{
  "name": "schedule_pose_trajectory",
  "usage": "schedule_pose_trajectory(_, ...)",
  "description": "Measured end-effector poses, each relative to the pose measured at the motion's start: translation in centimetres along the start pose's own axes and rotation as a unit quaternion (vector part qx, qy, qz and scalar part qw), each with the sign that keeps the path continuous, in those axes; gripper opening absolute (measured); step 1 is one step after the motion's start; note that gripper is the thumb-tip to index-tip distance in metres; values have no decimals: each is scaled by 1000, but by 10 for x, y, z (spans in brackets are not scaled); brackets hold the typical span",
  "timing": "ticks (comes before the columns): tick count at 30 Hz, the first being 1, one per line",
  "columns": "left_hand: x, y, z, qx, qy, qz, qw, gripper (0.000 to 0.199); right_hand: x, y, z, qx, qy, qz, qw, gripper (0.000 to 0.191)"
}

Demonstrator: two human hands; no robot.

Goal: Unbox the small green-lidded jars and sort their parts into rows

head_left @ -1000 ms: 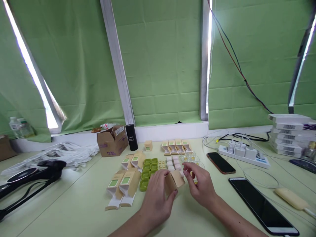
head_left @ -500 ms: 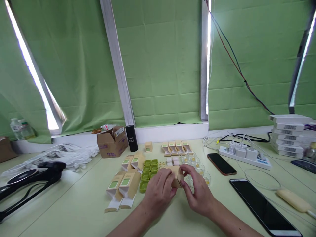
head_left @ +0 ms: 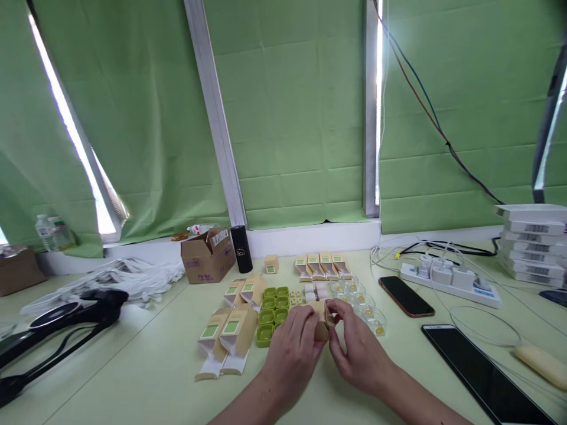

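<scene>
Between my two hands is a small kraft cardboard box [head_left: 319, 332], raised a little over the table. My left hand [head_left: 295, 345] wraps round its left side. At the box's right end, the thumb and fingers of my right hand [head_left: 354, 342] pinch the edge or flap. Just left of my hands stand olive-green square cups [head_left: 266, 335] in two rows. Beyond the hands are small beige pieces [head_left: 296, 297], white and pinkish blocks [head_left: 315, 290] and clear cups [head_left: 365, 304] with yellow centres. Further left, kraft boxes [head_left: 239, 330] with green labels lie with white flaps open.
More kraft boxes [head_left: 323, 267] line the back, near a single closed one [head_left: 271, 264]. A brown carton [head_left: 207, 260] and black cylinder [head_left: 241, 249] stand at back left. On the right lie a phone [head_left: 406, 295], a tablet [head_left: 482, 372] and a power strip [head_left: 449, 283] with cables.
The view has shifted slightly, so the scene sits a bit further right. A flap at the box's right end now stands out by my right fingers. Both hands stay on the box.
</scene>
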State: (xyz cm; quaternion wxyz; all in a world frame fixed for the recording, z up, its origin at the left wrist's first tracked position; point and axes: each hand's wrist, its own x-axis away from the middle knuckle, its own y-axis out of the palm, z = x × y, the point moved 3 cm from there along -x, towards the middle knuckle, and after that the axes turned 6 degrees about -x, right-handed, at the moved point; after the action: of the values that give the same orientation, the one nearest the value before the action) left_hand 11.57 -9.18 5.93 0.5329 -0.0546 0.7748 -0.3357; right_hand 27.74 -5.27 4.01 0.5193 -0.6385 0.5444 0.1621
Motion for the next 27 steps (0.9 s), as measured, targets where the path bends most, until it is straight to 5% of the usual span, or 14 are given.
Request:
schedule_pose_trajectory(11, 6, 4, -13, 147, -109, -49, 982, 53, -8, -12, 10, -56, 31, 70, 996, 25)
schedule_pose_trajectory(17, 1, -1, -12, 158, -93, -36, 982, 40, -13, -20, 11, -37, -4, 117, 992, 29)
schedule_pose_trajectory(21, -2, -4, -9, 157, -87, -41, 983, 48, -16, -28, 10, -18, -54, 158, 986, 32)
schedule_pose_trajectory(27, 4, 2, -9, 150, -98, -65, 982, 62, -16, -26, 16, -17, -72, 141, 987, 43)
